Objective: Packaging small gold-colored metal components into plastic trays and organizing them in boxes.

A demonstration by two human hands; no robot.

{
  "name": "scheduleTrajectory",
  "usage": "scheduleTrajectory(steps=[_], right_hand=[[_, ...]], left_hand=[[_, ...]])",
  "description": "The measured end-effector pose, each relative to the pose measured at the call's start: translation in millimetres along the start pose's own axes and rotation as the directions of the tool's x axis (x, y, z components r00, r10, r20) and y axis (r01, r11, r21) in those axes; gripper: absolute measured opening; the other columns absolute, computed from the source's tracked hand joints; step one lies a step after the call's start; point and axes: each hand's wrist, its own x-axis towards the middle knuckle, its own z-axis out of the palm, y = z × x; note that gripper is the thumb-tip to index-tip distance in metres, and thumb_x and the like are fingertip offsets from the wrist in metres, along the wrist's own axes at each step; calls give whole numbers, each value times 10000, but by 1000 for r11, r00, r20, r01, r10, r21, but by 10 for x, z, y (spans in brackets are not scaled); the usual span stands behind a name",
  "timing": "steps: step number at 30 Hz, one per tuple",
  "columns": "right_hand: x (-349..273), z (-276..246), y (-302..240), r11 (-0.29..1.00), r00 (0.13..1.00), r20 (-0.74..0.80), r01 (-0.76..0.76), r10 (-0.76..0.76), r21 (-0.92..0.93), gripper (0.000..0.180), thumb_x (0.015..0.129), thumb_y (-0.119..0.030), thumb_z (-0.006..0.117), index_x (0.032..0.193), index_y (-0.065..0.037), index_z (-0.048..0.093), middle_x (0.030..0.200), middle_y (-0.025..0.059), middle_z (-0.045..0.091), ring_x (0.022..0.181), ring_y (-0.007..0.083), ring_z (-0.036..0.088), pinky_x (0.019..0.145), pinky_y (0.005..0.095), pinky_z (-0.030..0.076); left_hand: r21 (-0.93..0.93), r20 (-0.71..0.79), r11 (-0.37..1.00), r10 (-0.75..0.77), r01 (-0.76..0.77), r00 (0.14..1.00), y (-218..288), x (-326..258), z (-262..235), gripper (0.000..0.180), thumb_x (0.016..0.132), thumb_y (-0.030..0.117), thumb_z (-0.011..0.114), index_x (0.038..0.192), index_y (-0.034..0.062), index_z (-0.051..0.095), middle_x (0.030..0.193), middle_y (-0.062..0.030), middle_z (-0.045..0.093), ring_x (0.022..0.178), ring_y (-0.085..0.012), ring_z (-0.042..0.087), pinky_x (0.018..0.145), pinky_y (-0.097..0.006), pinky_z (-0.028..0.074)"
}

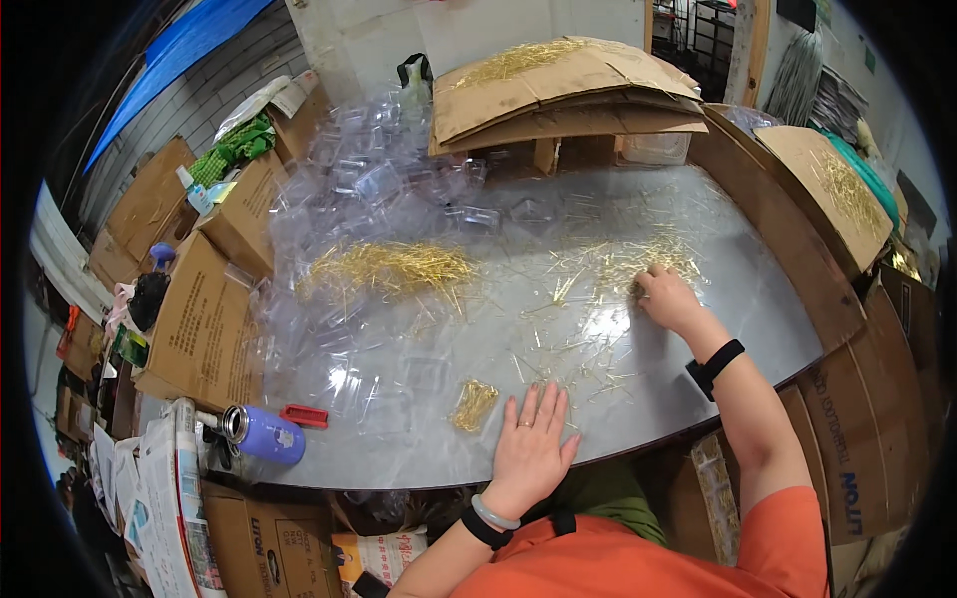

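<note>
My left hand (pixel 531 439) lies flat on the grey table (pixel 419 453) near its front edge, fingers stretched out, holding nothing. Just left of its fingertips, a small bundle of thin gold-coloured sticks (pixel 476 405) seems to lie in a clear plastic box. My right hand (pixel 668 297) reaches farther out, its fingers curled down at the edge of a loose spread of the same sticks (pixel 638 261). What lies between those fingertips is hidden. A thicker heap of gold sticks (pixel 394 267) rests left of the middle, and more single ones are strewn between the hands.
Clear plastic boxes (pixel 374 184) pile up along the left and back. Cardboard walls (pixel 778 234) border the right side; a cardboard cover (pixel 568 90) stands at the back. Front left are a purple bottle (pixel 272 436), uncapped, and a red tool-like piece (pixel 304 416).
</note>
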Motion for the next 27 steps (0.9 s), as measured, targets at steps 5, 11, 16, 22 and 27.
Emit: scheduleTrajectory(steps=[5,11,16,22,27], right_hand=[[-46,-179,34,929,987,-73,-159,142,-335,392,863,-322,748,1190,-117,671,1223,87,605,1161,290,585,907,455,514],[-132,-28,-382,965,932,-250,248,-262,-87,232,844,-122,679,1074,-109,704,1089,136,627,1034,323,613,858,443,519],[-211,-113,-829,823,912,-18,378,-410,424,275,856,-44,611,1112,-70,708,1108,162,654,1075,364,627,916,451,521],[22,43,-352,954,969,-137,230,-206,191,340,856,-12,598,1182,-61,680,1163,152,635,1138,376,599,971,450,513],[46,132,278,995,989,-147,44,-31,89,311,843,-4,601,1139,-50,683,1128,136,638,1133,352,590,958,445,502]], left_hand=[[-2,-7,1000,4,-4,1000,-4,2,16,628,972,374,602,1443,-27,497,1538,-191,450,1400,-392,429,1151,-574,311],[-12,-13,1000,-9,9,1000,-5,1,14,639,965,377,611,1439,-35,492,1505,-194,468,1395,-415,417,1160,-568,307],[-56,-46,995,-79,77,996,14,-31,-7,666,946,393,631,1422,-53,496,1439,-235,485,1383,-447,406,1170,-561,301],[-12,-48,999,-48,47,998,-9,-20,38,692,940,397,636,1414,-84,487,1465,-255,462,1395,-442,395,1177,-559,294],[-19,-35,999,-43,42,998,9,-11,53,696,943,397,633,1423,-83,478,1477,-257,456,1403,-437,391,1181,-560,290]])
